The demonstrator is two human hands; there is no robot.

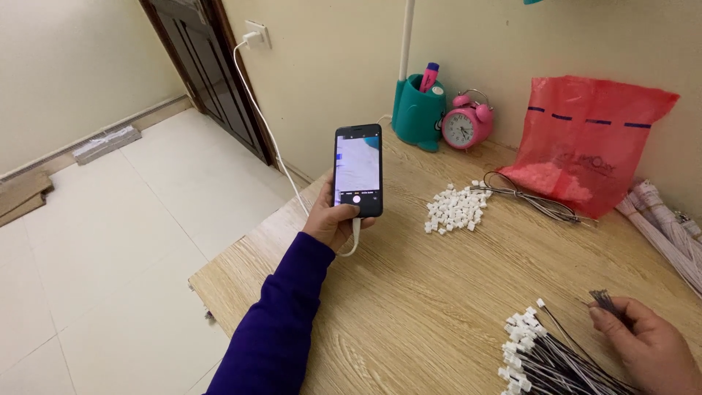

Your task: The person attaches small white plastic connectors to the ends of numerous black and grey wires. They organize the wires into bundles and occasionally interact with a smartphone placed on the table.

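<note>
The left hand (333, 219) wraps its fingers around the lower end of a black smartphone (358, 170), gripping it upright with the lit screen turned toward the camera; its long axis runs nearly vertical, rising up and away from the palm. A white charging cable (267, 124) loops out from under the phone and climbs to a plug in the wall socket (255, 34) beside the dark door (212, 73). The right hand (647, 344), well apart at the near right edge of the wooden table (409, 292), pinches a thin bunch of dark wire ends (604, 298) between thumb and fingertips. Just beside it lies a fanned bundle of black wires with white connectors (530, 355), so the right hand is much the nearer to them. Farther back sit a heap of small white connector housings (457, 208), a coil of grey wire (530, 197), a red plastic bag (585, 139), a pink alarm clock (466, 121) and a teal pen holder (418, 110).
</note>
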